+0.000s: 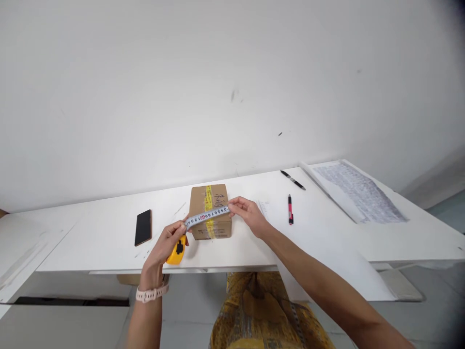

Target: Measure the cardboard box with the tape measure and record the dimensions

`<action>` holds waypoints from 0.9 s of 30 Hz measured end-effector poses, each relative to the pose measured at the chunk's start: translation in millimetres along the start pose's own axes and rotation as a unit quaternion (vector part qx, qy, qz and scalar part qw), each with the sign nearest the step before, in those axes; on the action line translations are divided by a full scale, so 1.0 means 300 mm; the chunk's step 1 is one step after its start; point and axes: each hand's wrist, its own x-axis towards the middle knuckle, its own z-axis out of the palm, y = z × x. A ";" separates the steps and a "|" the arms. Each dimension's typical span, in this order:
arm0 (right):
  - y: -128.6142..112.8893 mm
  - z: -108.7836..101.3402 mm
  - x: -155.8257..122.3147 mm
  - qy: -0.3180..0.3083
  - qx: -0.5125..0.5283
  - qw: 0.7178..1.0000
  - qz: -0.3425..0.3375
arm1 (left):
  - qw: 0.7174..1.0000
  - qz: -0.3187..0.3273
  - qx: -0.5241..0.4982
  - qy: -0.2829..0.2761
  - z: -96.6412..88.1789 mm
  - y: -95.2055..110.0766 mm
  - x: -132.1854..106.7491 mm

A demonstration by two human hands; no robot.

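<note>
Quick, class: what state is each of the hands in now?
Left hand: closed, holding the tape measure.
Right hand: closed, pinching the extended blade near its end.

Dark phone (143, 227) on white table (103, 237), black pen (292, 180), pink-and-black pen (290, 210), densely marked paper (358, 191), scuffed wall (163, 106)

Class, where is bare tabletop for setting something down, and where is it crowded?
Broad bare tabletop lies left of the phone; a smaller patch sits between the box and black pen, toward the wall. It is crowded at the box, where the left hand and right hand hold the tape measure.
</note>
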 end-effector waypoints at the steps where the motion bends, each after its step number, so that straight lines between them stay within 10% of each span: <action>1: -0.005 -0.025 -0.036 0.009 -0.003 1.000 0.002 | 1.000 0.007 -0.013 -0.007 0.029 -0.001 -0.016; 8: -0.064 -0.167 -0.193 0.039 -0.011 0.999 0.026 | 0.990 -0.038 -0.095 -0.100 0.153 0.066 -0.068; 27: -0.284 -0.179 0.090 -0.037 -0.142 0.989 0.002 | 0.963 -0.157 -0.017 -0.220 0.013 0.198 0.108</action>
